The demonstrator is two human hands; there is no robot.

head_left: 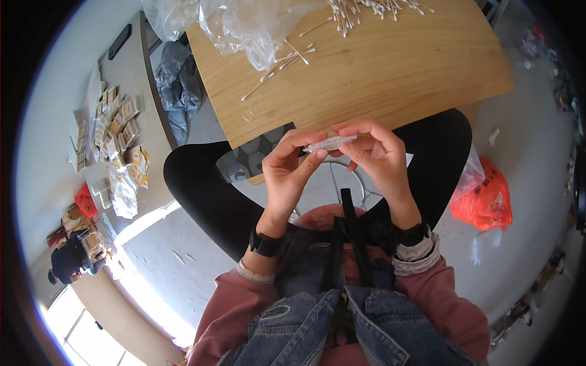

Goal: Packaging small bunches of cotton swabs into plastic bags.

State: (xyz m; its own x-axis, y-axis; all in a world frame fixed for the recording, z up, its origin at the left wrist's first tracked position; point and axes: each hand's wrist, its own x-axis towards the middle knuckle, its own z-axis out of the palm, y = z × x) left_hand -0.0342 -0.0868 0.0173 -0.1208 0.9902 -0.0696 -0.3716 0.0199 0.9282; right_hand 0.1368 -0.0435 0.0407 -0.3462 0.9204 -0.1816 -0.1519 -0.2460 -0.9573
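In front of my body, over my lap and just off the table's near edge, I hold a small, flat, clear plastic case [331, 144] with whitish contents. My left hand [289, 166] pinches its left end between thumb and fingers. The right end is gripped the same way by my right hand [381, 160]. What lies inside is too small to make out surely. Beyond my hands, several loose cotton swabs [285, 61] lie scattered on the wooden table [390, 76], and a bigger pile of cotton swabs [366, 11] sits at its far edge.
A crumpled clear plastic bag [244, 30] covers the table's far left corner. On a side table to the left lie many small packs [119, 125] and a phone [120, 41]. A grey bag [178, 85] hangs between the tables. A red bag [485, 198] rests on the right-hand floor.
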